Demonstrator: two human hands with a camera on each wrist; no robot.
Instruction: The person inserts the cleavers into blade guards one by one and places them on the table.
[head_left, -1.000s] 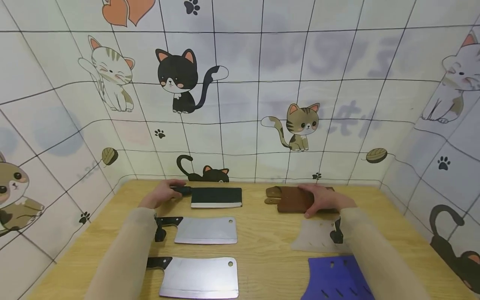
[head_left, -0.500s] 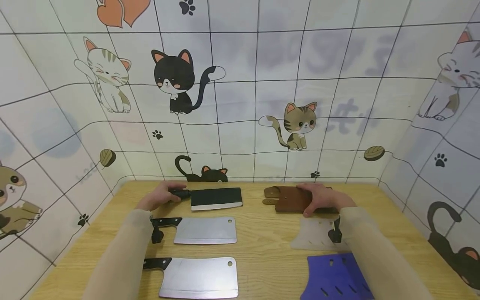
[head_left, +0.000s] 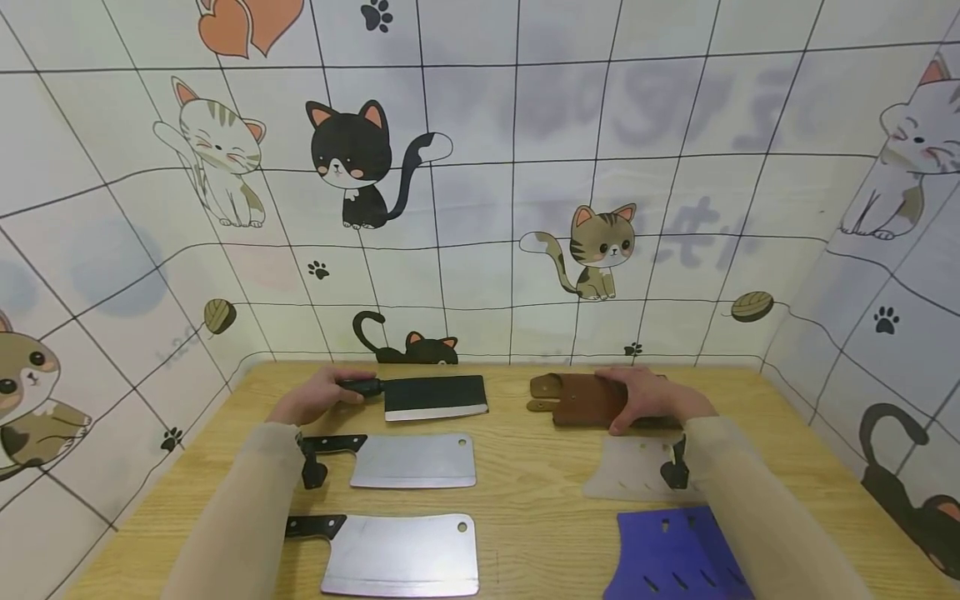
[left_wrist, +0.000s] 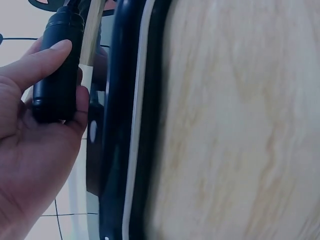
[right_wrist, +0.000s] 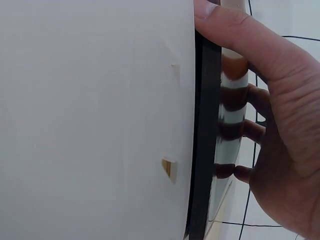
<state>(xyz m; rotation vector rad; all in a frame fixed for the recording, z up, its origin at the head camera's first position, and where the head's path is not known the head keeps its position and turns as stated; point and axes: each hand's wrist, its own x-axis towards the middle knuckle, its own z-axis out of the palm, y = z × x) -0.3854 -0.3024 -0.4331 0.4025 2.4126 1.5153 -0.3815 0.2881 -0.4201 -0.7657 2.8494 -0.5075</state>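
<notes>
At the back left of the wooden table (head_left: 525,500) lies a black-bladed cleaver (head_left: 435,397). My left hand (head_left: 330,393) grips its black handle (left_wrist: 57,70), thumb laid along it, with the dark blade (left_wrist: 127,125) beside the palm. At the back right lies a brown leather sheath (head_left: 577,398). My right hand (head_left: 637,400) holds it, thumb at the near edge and fingers over the top. In the right wrist view the thumb (right_wrist: 235,30) and curled fingers clasp a thin dark edge (right_wrist: 205,140).
Two steel cleavers with black handles lie in front of the left arm, one (head_left: 411,460) mid-table and one (head_left: 400,554) nearest me. A translucent sheath (head_left: 626,469) and a blue sheath (head_left: 667,554) lie in front of the right arm. Cat-patterned walls (head_left: 480,208) enclose the table.
</notes>
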